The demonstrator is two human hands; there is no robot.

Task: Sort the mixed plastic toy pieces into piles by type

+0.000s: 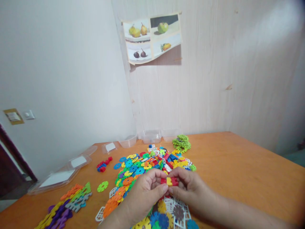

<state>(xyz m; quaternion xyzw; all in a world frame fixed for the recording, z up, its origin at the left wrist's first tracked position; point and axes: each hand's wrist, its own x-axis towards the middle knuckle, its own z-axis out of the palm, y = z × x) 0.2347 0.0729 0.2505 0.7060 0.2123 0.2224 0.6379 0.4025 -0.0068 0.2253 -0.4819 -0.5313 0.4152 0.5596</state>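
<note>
While both hands gripped the small red-and-yellow brick piece (pixel 169 181) above the tabletop's (pixel 238 165) near edge, left hand (pixel 145 194) and right hand (pixel 188 190) seemed mid-joining; pressing it home probably came next.

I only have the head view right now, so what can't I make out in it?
- How the red and yellow pieces join: fingers of the left hand and right hand cover both ends.
- Pile of plastic pieces: near part hidden under the hands, cut by the bottom edge.
- Clear tubs: too small to judge contents.
</note>
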